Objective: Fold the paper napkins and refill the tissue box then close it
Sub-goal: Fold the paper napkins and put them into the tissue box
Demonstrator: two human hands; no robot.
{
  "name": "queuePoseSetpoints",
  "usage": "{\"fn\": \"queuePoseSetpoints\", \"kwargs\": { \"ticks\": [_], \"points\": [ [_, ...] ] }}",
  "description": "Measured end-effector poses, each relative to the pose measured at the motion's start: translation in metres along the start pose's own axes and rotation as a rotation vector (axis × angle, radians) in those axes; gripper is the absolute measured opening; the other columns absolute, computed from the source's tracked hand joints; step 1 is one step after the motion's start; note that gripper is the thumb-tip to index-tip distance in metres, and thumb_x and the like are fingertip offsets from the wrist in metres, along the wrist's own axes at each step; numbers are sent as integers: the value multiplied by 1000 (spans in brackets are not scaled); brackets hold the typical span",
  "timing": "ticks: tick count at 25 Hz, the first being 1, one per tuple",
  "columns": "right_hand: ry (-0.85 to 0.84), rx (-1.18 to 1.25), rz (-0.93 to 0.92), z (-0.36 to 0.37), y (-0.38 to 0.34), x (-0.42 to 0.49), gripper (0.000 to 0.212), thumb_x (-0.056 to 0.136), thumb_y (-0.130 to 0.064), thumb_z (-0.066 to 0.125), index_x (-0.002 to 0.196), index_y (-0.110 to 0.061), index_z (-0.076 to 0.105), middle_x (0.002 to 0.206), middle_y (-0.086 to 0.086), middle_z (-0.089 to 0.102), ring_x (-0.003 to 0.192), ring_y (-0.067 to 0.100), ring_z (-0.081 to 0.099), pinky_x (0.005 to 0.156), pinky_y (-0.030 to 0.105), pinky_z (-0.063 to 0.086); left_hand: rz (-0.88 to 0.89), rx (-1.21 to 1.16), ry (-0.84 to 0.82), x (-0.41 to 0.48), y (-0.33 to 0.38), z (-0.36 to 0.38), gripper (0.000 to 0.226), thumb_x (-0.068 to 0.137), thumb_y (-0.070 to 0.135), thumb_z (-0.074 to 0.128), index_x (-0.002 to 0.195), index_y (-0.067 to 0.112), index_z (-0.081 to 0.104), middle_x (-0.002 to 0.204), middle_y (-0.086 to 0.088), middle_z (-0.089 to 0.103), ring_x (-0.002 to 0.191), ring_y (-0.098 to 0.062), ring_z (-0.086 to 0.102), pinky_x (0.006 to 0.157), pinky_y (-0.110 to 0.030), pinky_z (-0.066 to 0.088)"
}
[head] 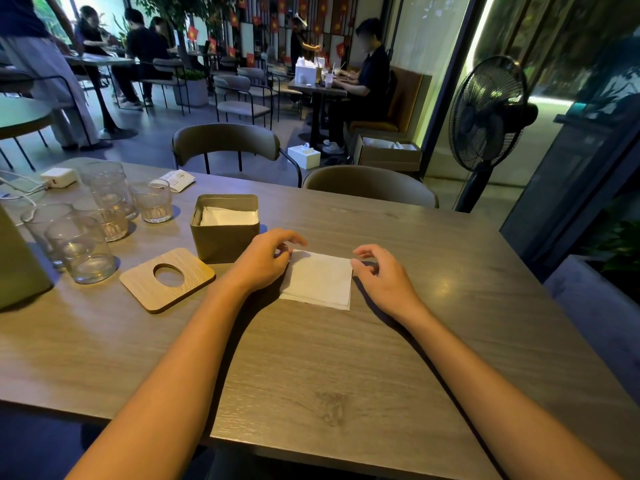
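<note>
At the middle of the table (311, 358), a little toward its far edge, we see a white napkin (317, 280) lying flat as a folded square, with thin layers showing along its near edge. Our left hand (266, 261) sits at the napkin's far left corner, palm down and fingers curled. Its fingertips meet that corner, but we cannot tell whether they pinch the paper or only touch it. Our right hand (384, 275) is at the far right corner. Its fingers are loosely curled and lifted off the table, the thumb is touching the napkin's right edge, and it holds nothing. Both forearms reach in from the near edge.

Just beyond the left hand stands the box (225, 233), square, olive-coloured and open at the top, with white napkins stacked inside nearly up to its rim. Its lid (166, 278), a wooden square with rounded corners and a round hole in the middle, lies flat on the table just left of the box and nearer to us, apart from the napkin.

Toward the left edge we count several clear glasses (83, 251) standing upright in a cluster. Behind them, near the far left corner, lie a white charger (58, 177) with its cable and a small white packet (176, 180). Two chairs (225, 140) are pushed up against the far edge. A black fan (485, 112) stands on the floor beyond the far right corner.
</note>
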State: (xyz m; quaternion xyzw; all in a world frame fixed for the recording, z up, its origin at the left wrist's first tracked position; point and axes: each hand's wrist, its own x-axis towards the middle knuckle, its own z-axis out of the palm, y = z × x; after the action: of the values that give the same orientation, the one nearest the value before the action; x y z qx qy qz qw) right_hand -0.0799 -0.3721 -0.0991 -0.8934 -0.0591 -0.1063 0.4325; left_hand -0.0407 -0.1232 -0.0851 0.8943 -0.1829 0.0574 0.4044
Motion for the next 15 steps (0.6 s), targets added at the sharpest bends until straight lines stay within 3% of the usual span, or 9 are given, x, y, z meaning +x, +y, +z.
{"fn": "queuePoseSetpoints", "kwargs": {
  "ticks": [3, 7, 10, 12, 15],
  "points": [
    [4, -78, -3, 7, -1, 8, 27, 101, -30, 58, 126, -21, 62, 122, -6, 60, 90, 10, 63, 82, 27, 57, 13, 4, -25, -2, 4, 5, 28, 101, 15, 52, 127, 22, 61, 131, 2, 57, 111, -7, 52, 96, -25, 46],
    [23, -169, -77, 12, 3, 12, 17, 99, -24, 61, 111, -17, 70, 107, -3, 67, 93, 12, 62, 82, 29, 55, 8, 62, -99, 1, 2, 9, 35, 100, 37, 53, 133, 29, 56, 144, 1, 47, 128, -17, 50, 102, -31, 45],
    [29, -239, -144, 14, 7, 11, 15, 98, -24, 63, 104, -16, 73, 100, -2, 68, 86, 9, 60, 71, 14, 45, 8, 206, -156, -5, 10, 14, 52, 97, 53, 48, 146, 37, 41, 163, 3, 17, 150, -23, 16, 118, -48, 26],
    [17, -251, -175, 14, 6, 11, 14, 97, -23, 64, 105, -15, 73, 99, -1, 67, 84, 9, 59, 69, 11, 41, 84, 409, -293, -19, 21, 24, 64, 94, 66, 39, 152, 41, 27, 166, 5, 2, 152, -22, -8, 122, -55, 6],
    [21, -248, -200, 13, 4, 9, 17, 98, -20, 63, 111, -14, 72, 100, 2, 66, 86, 14, 59, 71, 15, 42, 174, 597, -426, -37, 36, 35, 76, 89, 75, 31, 155, 41, 16, 166, 2, 0, 151, -22, -13, 122, -52, -4]
  ]
}}
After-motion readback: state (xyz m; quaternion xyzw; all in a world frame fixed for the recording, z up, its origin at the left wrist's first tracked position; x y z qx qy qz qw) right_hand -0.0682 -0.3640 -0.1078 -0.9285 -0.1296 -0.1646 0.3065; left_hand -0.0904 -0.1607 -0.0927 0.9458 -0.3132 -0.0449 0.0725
